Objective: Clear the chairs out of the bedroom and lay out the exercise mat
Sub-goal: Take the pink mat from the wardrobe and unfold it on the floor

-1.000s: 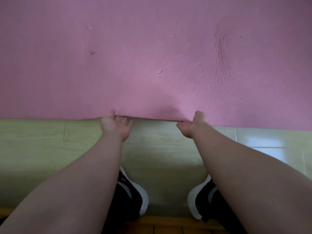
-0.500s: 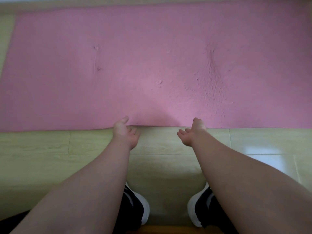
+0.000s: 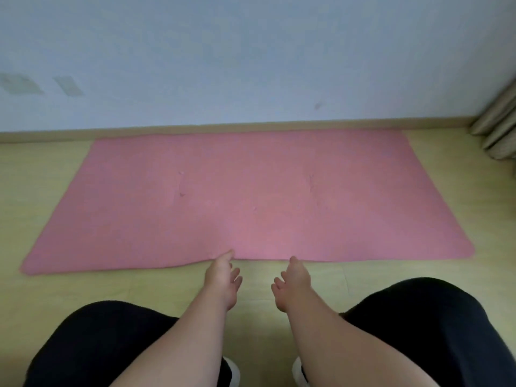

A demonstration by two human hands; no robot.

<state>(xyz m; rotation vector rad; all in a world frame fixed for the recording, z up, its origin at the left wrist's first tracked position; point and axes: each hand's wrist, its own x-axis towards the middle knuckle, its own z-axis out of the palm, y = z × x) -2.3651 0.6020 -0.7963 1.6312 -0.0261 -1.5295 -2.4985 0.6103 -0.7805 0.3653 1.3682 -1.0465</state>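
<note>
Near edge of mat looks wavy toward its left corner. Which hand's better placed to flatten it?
Left, probably. The left hand has its thumb at the mat edge on the wavy side; the right hand hangs open, just short of the straighter stretch.

Soft, even, rather dim light fills the view, with no glare and only faint shadow on the floor (image 3: 265, 325) toward 6 o'clock. The picture is slightly blurred throughout. Wide-angle distortion bows the baseboard (image 3: 251, 127) and tilts the curtain (image 3: 499, 129) at 3 o'clock.
</note>
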